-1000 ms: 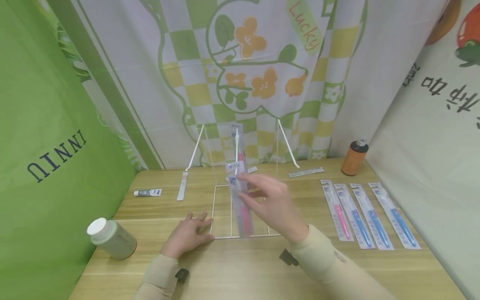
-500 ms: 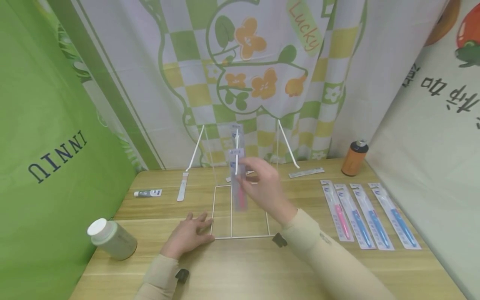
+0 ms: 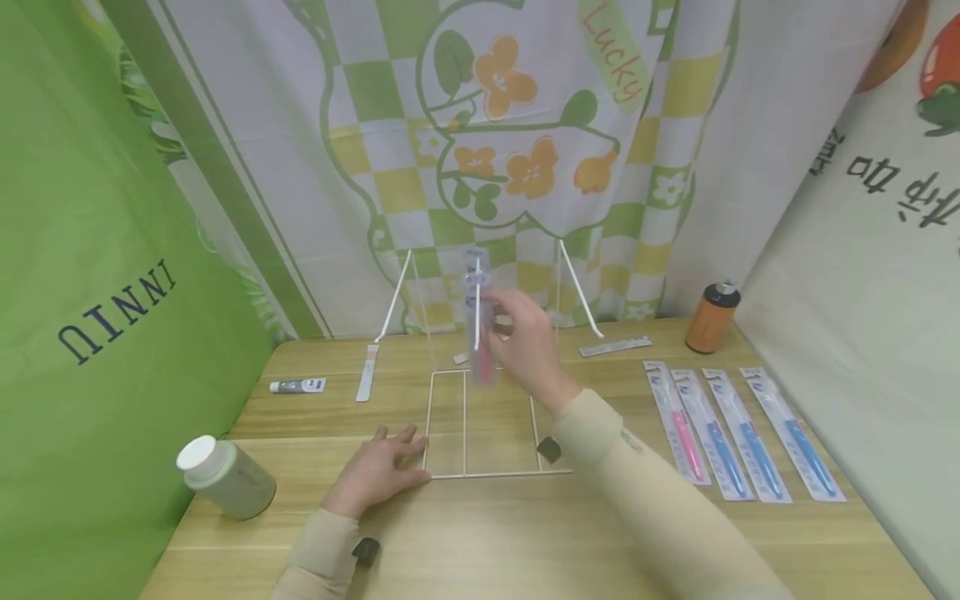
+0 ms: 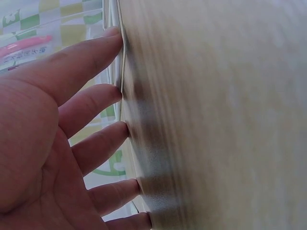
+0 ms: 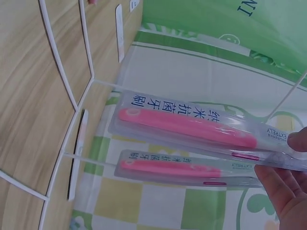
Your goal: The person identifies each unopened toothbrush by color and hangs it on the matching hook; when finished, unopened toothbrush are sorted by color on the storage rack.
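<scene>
My right hand (image 3: 501, 323) pinches a packaged pink toothbrush (image 3: 481, 354) by its upper part and holds it upright in front of the white wire rack (image 3: 482, 475). A second packaged pink toothbrush (image 3: 476, 265) hangs on the rack's upright just behind it. In the right wrist view the held pack (image 5: 192, 125) lies right above the hanging pack (image 5: 172, 167), with my fingers (image 5: 284, 189) at their top ends. My left hand (image 3: 390, 462) lies flat on the table, straight fingers (image 4: 91, 57) against the rack's base wire (image 4: 122, 72).
Several packaged toothbrushes (image 3: 720, 433), pink and blue, lie in a row on the table's right. An orange bottle (image 3: 712, 317) stands at the back right. A white jar (image 3: 225, 479) lies at the front left, a small tube (image 3: 296, 386) and a white strip (image 3: 366, 373) behind it.
My right hand has lifted the packaged toothbrush from over the rack's base up and back toward the hanging pack. My left hand has stayed put.
</scene>
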Action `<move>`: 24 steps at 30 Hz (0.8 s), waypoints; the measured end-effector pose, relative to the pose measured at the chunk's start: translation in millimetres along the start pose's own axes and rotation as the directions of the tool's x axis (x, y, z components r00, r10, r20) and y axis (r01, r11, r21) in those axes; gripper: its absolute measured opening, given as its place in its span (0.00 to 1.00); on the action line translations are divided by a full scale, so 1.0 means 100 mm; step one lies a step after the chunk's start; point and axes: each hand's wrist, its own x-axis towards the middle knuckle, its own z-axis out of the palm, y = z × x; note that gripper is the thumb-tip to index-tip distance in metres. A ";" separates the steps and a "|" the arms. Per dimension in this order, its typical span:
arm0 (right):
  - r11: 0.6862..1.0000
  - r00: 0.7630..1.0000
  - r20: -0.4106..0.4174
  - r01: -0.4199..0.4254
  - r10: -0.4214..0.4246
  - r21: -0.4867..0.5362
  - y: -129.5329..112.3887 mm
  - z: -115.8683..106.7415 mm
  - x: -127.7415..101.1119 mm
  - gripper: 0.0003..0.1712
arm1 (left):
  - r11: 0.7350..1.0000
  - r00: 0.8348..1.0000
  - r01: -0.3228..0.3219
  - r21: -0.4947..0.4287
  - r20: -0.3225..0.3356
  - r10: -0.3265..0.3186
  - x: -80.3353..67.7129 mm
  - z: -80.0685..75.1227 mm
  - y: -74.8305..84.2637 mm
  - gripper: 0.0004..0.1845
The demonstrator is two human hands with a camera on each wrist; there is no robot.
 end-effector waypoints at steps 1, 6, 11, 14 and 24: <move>1.000 1.000 0.006 -0.011 0.011 0.005 0.02 0.01 0.01 0.27 | 1.000 1.000 -0.001 0.001 0.000 0.001 0.00 0.00 0.00 0.35; 0.999 0.998 0.027 -0.050 0.049 0.009 0.07 0.04 0.08 0.27 | 1.000 1.000 -0.004 0.002 -0.005 0.004 0.01 0.00 0.00 0.35; 0.998 0.997 0.028 -0.066 0.066 0.009 0.12 0.07 0.13 0.27 | 1.000 1.000 -0.004 0.002 -0.006 0.004 0.01 0.01 0.00 0.35; 0.998 0.997 0.027 -0.069 0.069 0.010 0.15 0.08 0.15 0.27 | 1.000 1.000 -0.004 -0.001 -0.005 0.004 0.01 0.02 0.00 0.35; 0.997 0.996 0.025 -0.082 0.082 0.001 0.18 0.11 0.18 0.27 | 1.000 1.000 -0.005 -0.008 -0.006 0.005 0.00 0.01 0.00 0.35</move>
